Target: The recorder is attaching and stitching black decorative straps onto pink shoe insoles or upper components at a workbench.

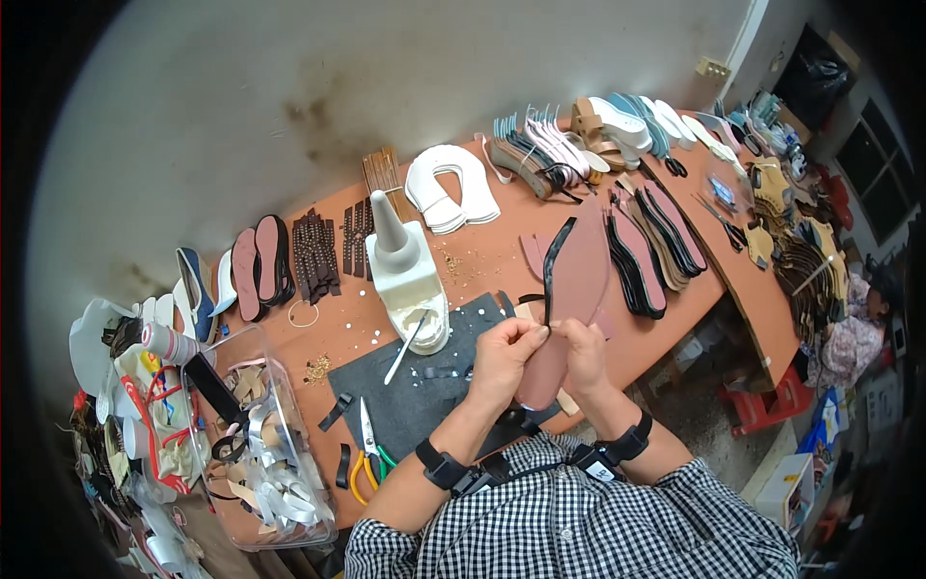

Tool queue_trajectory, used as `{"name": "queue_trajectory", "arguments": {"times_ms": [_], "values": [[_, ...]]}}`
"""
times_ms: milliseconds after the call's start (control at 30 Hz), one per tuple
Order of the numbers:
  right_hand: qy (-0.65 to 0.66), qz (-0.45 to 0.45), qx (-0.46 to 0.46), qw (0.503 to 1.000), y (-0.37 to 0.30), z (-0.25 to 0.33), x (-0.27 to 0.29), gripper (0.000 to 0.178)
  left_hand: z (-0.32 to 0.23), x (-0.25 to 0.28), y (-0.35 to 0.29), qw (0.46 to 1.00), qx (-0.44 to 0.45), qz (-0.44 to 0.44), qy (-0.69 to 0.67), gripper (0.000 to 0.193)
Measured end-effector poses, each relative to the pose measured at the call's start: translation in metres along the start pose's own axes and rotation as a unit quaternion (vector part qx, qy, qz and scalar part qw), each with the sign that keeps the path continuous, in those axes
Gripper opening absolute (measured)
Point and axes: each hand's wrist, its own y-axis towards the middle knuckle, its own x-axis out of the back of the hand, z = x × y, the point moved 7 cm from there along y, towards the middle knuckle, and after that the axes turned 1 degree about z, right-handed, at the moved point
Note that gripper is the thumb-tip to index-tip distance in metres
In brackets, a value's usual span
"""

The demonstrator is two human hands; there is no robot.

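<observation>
Head view: both hands meet over a pink sole (582, 265), whose long axis runs away from the wearer, its far end leaning rightward. Most of it lies beyond the fingers; the nearer end shows between the wrists. A black strip (549, 272) follows the sole's left edge straight out from the fingertips, so the left hand (503, 359) is on the strip's side, thumb and finger pinched on its near end. The right hand (585, 359), almost touching the left, pinches at the sole; I cannot tell whether it takes in the strip too. Beyond the right hand, to its right, stand stacked soles (639, 261); left of the left hand, a brush (406, 347) leans in a white glue container (409, 280).
</observation>
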Motion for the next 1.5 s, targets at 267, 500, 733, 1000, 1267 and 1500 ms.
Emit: {"name": "queue_trajectory", "arguments": {"times_ms": [267,500,733,1000,1267,1500], "values": [[0.006,0.018,-0.02,1.0,0.001,0.0,-0.009,0.019,-0.007,-0.003,-0.001,0.983,-0.054,0.025,0.174,0.013],[0.058,0.004,-0.01,0.998,0.009,0.027,-0.007,0.015,0.01,-0.006,-0.013,0.98,0.095,0.168,-0.054,0.032],[0.036,0.047,0.01,0.998,0.017,0.026,0.002,0.024,0.02,-0.005,-0.019,0.965,0.124,0.177,-0.149,0.018],[0.043,0.007,0.057,0.997,0.021,0.034,0.01,0.015,0.011,0.001,-0.025,0.974,0.132,0.038,-0.182,0.006],[0.074,-0.043,0.098,0.991,0.023,0.041,0.019,0.015,-0.011,-0.002,-0.026,0.999,0.004,-0.043,0.02,0.01],[0.142,-0.091,0.11,0.98,0.018,0.052,0.023,0.011,-0.03,-0.011,-0.024,0.977,-0.139,-0.028,0.157,0.011]]}}
